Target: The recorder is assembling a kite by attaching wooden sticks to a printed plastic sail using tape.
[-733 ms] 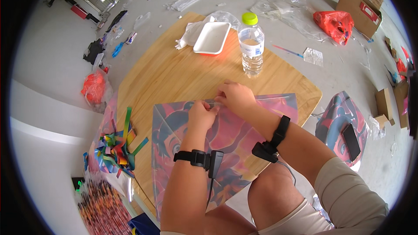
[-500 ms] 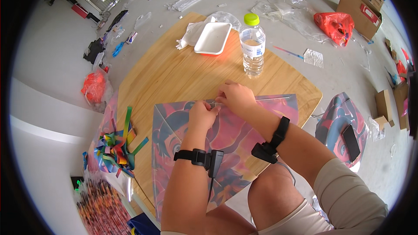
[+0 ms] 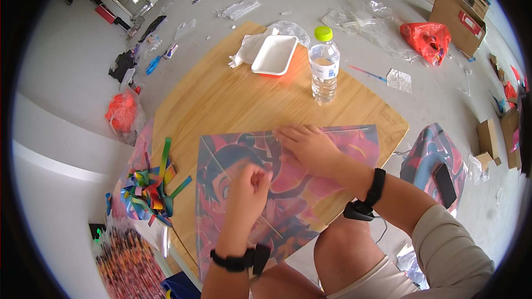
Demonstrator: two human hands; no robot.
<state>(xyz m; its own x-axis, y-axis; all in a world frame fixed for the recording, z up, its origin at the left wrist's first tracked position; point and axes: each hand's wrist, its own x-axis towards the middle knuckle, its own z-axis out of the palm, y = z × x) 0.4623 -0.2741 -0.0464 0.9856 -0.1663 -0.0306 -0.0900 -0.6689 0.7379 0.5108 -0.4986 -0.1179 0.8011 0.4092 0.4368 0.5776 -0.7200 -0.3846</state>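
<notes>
A printed kite (image 3: 288, 202) in pink, blue and purple lies on the wooden table (image 3: 188, 99) before me, with a thin rod along its far edge and another slanting across it. My right hand (image 3: 305, 143) rests palm down on the far edge of the kite, its fingers stretched out over the rod. Nearer to me, my left hand (image 3: 250, 188) hovers over the left half with its fingers curled in. Whether anything small is between those fingers is hidden. Each wrist wears a black strap with a small dark box.
Beyond the kite stand a water bottle (image 3: 324, 69) with a yellow-green cap and a white tray (image 3: 275, 55). Colourful ribbons (image 3: 148, 191) are heaped at the table's left edge. A dark phone (image 3: 444, 184) lies on a printed surface at right. Red bags (image 3: 425, 41) and cardboard boxes litter the floor.
My left hand has left the far edge and drawn back toward me. My right hand has gone from pinching at the edge to lying flat on it.
</notes>
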